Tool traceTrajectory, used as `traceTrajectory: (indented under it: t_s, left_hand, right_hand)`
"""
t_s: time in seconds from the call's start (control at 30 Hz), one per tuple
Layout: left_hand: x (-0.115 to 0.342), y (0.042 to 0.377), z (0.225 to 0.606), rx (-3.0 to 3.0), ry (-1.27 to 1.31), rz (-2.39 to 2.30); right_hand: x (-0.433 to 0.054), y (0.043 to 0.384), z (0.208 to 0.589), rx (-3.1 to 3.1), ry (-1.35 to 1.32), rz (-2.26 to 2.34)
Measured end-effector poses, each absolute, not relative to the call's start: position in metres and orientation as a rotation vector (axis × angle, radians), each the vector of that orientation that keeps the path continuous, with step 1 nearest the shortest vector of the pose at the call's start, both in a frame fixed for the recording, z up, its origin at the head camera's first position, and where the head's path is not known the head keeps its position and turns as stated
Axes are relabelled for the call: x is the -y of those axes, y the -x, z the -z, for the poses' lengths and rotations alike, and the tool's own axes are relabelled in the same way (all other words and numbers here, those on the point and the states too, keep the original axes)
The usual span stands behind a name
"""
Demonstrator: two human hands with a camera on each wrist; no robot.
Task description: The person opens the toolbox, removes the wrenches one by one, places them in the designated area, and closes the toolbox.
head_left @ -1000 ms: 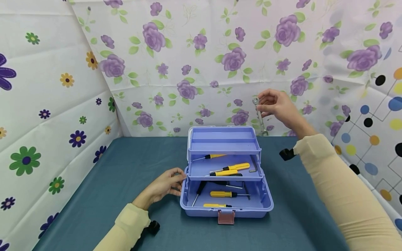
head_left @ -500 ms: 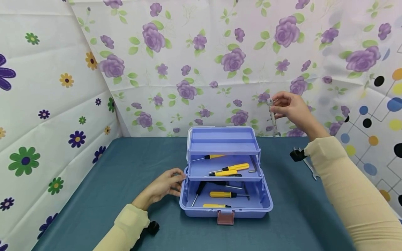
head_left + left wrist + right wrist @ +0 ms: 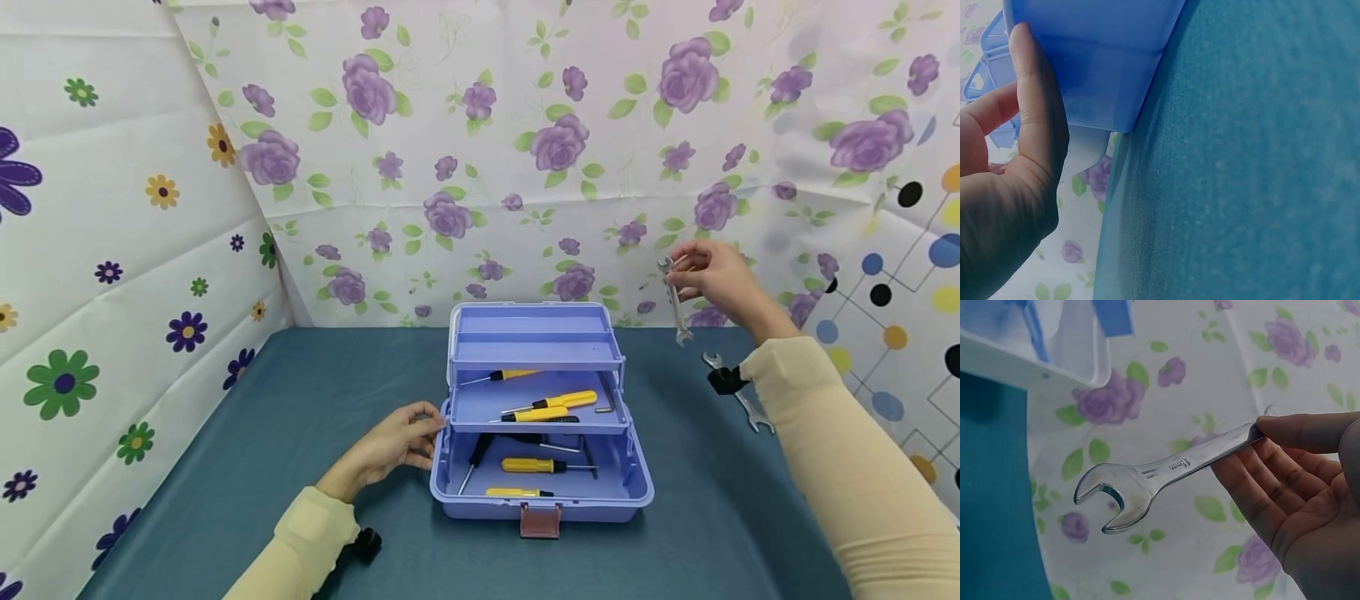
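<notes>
Pinching a wrench [image 3: 1200,456] (stamp [image 3: 1179,464]: right wrist view only), right fingers [image 3: 1247,487]; left fingers [image 3: 1034,100] relaxed.

- Held wrench [image 3: 1179,464]: silver
- Toolbox [image 3: 487,508]: periwinkle blue; latch [image 3: 540,524]: reddish brown
- Screwdrivers [image 3: 527,465]: mostly yellow handles, black collars
- Tablecloth [image 3: 345,367]: teal
- Back sheet [image 3: 495,250]: white, purple roses, green leaves
- Left sheet [image 3: 142,300]: white, green/orange/purple daisies
- Right sheet [image 3: 911,312]: white, multicolour dots, thin lines
- Sleeves [image 3: 847,433]: cream

The wrench [image 3: 1205,454] in the right grip [image 3: 1310,506] bears a small marking [image 3: 1179,465] on its shank, between the grip and the forked end farthest from it. "mm" seems legible; the figure with it is too blurred to tell.
</notes>
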State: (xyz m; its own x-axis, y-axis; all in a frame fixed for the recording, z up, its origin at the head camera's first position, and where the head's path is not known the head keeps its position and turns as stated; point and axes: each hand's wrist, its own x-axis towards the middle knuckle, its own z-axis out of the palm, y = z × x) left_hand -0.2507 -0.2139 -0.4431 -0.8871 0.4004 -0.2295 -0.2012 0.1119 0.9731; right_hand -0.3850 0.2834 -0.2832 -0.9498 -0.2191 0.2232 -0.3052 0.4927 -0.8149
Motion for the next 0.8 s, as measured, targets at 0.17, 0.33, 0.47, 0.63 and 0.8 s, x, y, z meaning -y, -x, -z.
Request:
traceTrajectory:
  t_s: [0.17, 0.33, 0.47, 0.63, 0.8]
  left_hand:
    - [0.215, 0.25, 0.443, -1.956, -0.187, -1.829]
    - [0.215, 0.249, 0.442, -1.962, -0.192, -1.82]
    - [0.215, 0.249, 0.441, -1.957, -0.195, -1.82]
    - [0.214, 0.248, 0.441, -1.952, -0.197, -1.822]
    - [0.214, 0.249, 0.442, -1.96, -0.194, -1.818]
  right_hand:
    - [-0.297, 0.395, 0.297, 2.692, -0.402, -1.47]
    - [-0.304, 0.395, 0.306, 2.707, -0.365, -1.51]
    - [-0.307, 0.395, 0.311, 2.736, -0.369, -1.493]
    - [-0.312, 0.396, 0.319, 2.802, -0.348, -1.457]
    - [-0.321, 0.4, 0.333, 2.853, -0.325, -1.451]
